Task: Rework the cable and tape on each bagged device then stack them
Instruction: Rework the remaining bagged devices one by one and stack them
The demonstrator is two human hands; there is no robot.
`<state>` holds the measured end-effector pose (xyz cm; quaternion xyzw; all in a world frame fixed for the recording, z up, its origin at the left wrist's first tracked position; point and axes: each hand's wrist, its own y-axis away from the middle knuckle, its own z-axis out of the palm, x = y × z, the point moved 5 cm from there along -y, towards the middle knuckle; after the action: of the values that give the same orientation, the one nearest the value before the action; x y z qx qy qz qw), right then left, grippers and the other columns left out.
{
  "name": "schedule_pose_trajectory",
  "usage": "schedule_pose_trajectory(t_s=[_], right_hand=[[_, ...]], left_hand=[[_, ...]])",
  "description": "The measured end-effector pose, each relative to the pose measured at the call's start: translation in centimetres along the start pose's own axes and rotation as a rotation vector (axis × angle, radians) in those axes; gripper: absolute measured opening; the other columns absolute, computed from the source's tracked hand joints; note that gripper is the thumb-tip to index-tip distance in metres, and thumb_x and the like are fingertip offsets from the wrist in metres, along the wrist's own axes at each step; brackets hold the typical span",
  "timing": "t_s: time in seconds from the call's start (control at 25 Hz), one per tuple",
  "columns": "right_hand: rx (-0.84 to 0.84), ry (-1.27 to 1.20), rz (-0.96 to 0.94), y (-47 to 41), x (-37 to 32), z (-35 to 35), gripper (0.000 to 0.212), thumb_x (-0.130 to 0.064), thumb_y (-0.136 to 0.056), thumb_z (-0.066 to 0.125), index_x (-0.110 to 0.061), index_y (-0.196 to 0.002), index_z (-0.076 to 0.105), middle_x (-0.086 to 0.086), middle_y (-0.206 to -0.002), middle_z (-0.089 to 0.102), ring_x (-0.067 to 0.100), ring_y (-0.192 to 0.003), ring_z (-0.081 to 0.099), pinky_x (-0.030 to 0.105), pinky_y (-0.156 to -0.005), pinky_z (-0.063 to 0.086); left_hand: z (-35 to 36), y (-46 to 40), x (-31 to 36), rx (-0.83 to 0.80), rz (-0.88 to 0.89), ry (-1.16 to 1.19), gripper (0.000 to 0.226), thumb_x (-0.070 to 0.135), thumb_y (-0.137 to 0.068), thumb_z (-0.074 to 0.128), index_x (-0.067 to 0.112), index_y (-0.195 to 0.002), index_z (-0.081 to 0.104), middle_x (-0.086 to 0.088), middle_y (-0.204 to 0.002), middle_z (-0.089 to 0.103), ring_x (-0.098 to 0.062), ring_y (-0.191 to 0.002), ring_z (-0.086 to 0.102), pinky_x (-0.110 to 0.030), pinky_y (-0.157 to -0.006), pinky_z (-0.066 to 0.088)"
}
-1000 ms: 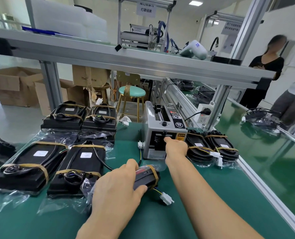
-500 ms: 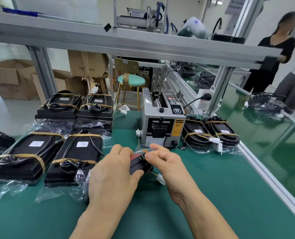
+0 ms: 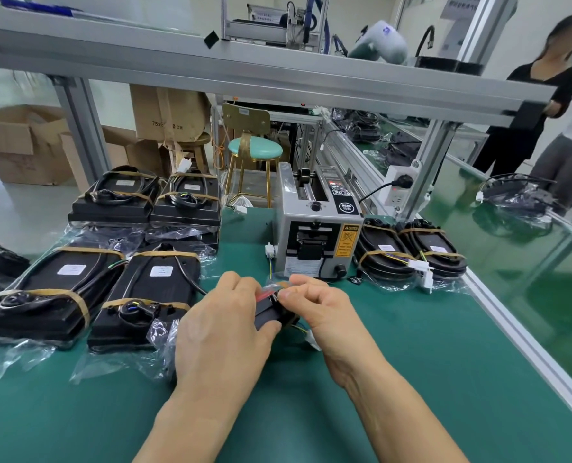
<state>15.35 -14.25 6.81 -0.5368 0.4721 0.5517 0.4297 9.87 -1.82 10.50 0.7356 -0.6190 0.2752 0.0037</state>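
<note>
A black bagged device (image 3: 271,315) lies on the green mat in front of me, mostly hidden under my hands. My left hand (image 3: 221,335) grips it from the left, thumb on its near edge. My right hand (image 3: 314,305) pinches something small at the device's top, by its red patch; what it pinches is too small to tell. A white connector (image 3: 312,340) on coloured wires pokes out below my right hand. The grey tape dispenser (image 3: 318,235) stands just behind.
Two taped bagged devices (image 3: 57,295) (image 3: 154,289) lie left of my hands, with two stacked pairs (image 3: 151,202) behind them. Two more taped devices (image 3: 411,255) sit right of the dispenser. An aluminium rail (image 3: 528,352) edges the mat on the right. People stand at far right.
My right hand came back from the dispenser's slot to the device and now pinches at its top end. My left hand kept its hold on the device. The camera tilted down slightly.
</note>
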Motion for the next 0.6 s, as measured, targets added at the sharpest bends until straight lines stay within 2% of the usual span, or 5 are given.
schedule_pose_trajectory(t_s=[0.12, 0.2, 0.36, 0.6], right_hand=[[0.061, 0.026, -0.02, 0.31, 0.19, 0.18, 0.019, -0.014, -0.085, 0.068, -0.017, -0.066, 0.072, -0.013, -0.114, 0.056, -0.007, -0.109, 0.052, 0.019, -0.082, 0.04], [0.112, 0.079, -0.054, 0.37, 0.27, 0.28, 0.023, -0.015, -0.084, 0.068, -0.013, -0.061, 0.07, -0.019, -0.106, 0.056, -0.004, -0.108, 0.054, 0.023, -0.087, 0.042], [0.189, 0.169, -0.105, 0.32, 0.3, 0.27, 0.022, -0.013, -0.082, 0.067, -0.002, -0.063, 0.067, -0.018, -0.099, 0.058, -0.013, -0.087, 0.055, 0.018, -0.08, 0.043], [0.239, 0.236, -0.151, 0.43, 0.08, 0.19, 0.024, -0.009, -0.08, 0.066, -0.009, -0.056, 0.067, -0.015, -0.095, 0.061, -0.01, -0.085, 0.056, 0.009, -0.071, 0.039]], left_hand=[[0.06, 0.03, -0.02, 0.008, 0.0, 0.003, 0.03, 0.046, -0.074, 0.071, 0.028, -0.094, 0.057, 0.01, -0.093, 0.051, -0.017, -0.083, 0.058, -0.026, -0.064, 0.035], [0.07, 0.02, 0.01, 0.013, -0.003, -0.004, 0.029, 0.046, -0.074, 0.07, 0.028, -0.093, 0.057, 0.009, -0.092, 0.051, -0.017, -0.081, 0.058, -0.025, -0.062, 0.034], [0.08, 0.05, 0.04, 0.016, -0.005, -0.011, 0.029, 0.046, -0.073, 0.07, 0.028, -0.093, 0.057, 0.009, -0.092, 0.051, -0.017, -0.08, 0.058, -0.025, -0.061, 0.032], [0.1, 0.08, 0.09, 0.017, -0.002, -0.007, 0.028, 0.045, -0.074, 0.071, 0.027, -0.092, 0.058, 0.009, -0.091, 0.052, -0.018, -0.079, 0.058, -0.026, -0.06, 0.032]])
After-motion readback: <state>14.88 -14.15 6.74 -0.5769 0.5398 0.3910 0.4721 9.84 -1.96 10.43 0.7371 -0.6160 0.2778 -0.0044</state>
